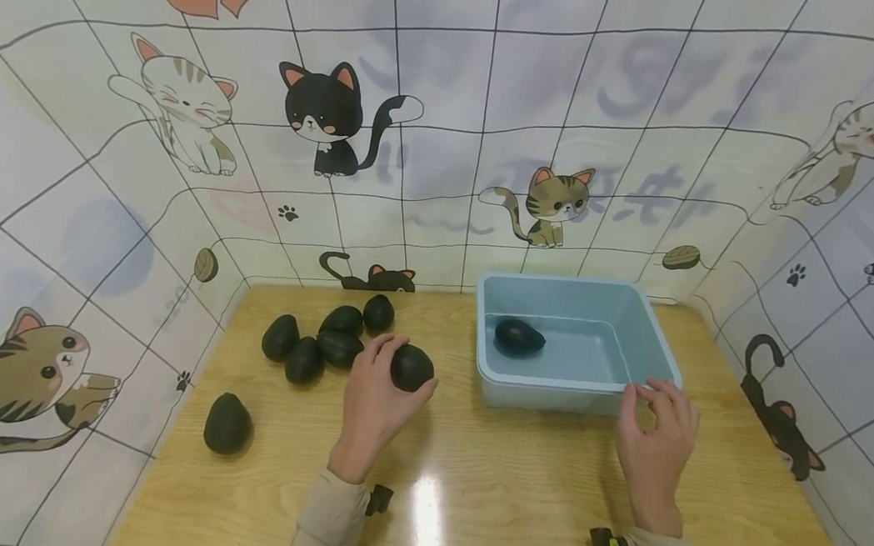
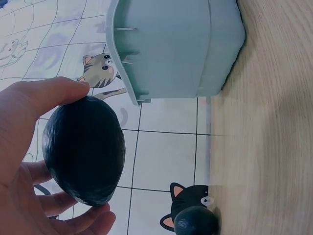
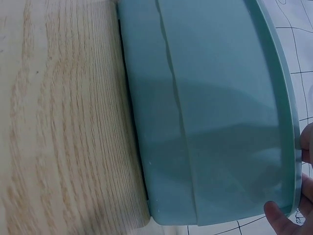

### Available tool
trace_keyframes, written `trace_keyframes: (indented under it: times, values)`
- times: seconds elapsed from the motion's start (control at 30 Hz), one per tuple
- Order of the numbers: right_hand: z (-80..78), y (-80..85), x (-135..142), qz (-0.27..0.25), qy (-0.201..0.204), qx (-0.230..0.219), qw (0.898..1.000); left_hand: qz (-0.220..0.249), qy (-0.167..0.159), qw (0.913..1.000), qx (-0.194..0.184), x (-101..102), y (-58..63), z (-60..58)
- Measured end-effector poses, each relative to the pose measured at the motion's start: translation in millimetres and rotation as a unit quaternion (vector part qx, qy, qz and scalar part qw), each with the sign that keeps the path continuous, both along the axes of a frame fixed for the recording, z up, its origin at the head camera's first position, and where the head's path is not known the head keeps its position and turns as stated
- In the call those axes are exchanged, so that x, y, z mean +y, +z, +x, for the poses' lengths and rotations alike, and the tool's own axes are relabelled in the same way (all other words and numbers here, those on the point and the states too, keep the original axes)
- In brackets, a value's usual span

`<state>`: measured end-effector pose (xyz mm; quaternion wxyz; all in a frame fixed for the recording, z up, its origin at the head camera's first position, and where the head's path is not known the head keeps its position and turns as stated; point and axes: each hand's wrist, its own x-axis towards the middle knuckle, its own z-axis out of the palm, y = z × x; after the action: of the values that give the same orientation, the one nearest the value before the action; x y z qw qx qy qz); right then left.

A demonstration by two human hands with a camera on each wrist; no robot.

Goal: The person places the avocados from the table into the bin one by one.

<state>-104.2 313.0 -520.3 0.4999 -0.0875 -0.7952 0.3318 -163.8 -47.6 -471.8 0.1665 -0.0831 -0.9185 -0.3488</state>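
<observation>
My left hand (image 1: pixel 380 397) holds a dark green avocado (image 1: pixel 412 368) above the table, left of a light blue plastic bin (image 1: pixel 564 386). The left wrist view shows the thumb on one side of this avocado (image 2: pixel 84 151) and curled fingers on the other. At the bin's near right corner, my right hand (image 1: pixel 659 435) pinches the rim. Close up in the right wrist view, fingertips (image 3: pixel 276 215) touch the edge of the bin (image 3: pixel 220 112); most of that hand is out of frame. One avocado (image 1: pixel 518 336) lies inside the bin, towards its left end.
Several avocados (image 1: pixel 303 361) lie grouped at the back left of the wooden table (image 1: pixel 495 486). Another avocado (image 1: pixel 227 424) sits apart, nearer the left edge. Walls covered in cat-print tiles (image 1: pixel 445 155) enclose the table at the back and both sides.
</observation>
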Motion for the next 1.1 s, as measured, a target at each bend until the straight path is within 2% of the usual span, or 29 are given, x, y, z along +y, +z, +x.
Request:
trace_keyframes:
  times: [0.43, 0.67, 1.1]
  values:
    - [0.2, 0.7, 1, -0.002, 0.006, 0.005, 1.0, -0.012, -0.01, 0.9998, 0.011, 6, 10.1, -3.1]
    - [1.3, 2.2, 1, 0.005, 0.011, 0.012, 1.0, -0.019, -0.022, 0.9991, 0.032, 7, 17.5, -8.4]
    - [1.0, -0.7, 3, 0.002, 0.01, 0.012, 1.0, -0.029, -0.041, 0.9976, 0.048, 12, 35.4, -19.5]
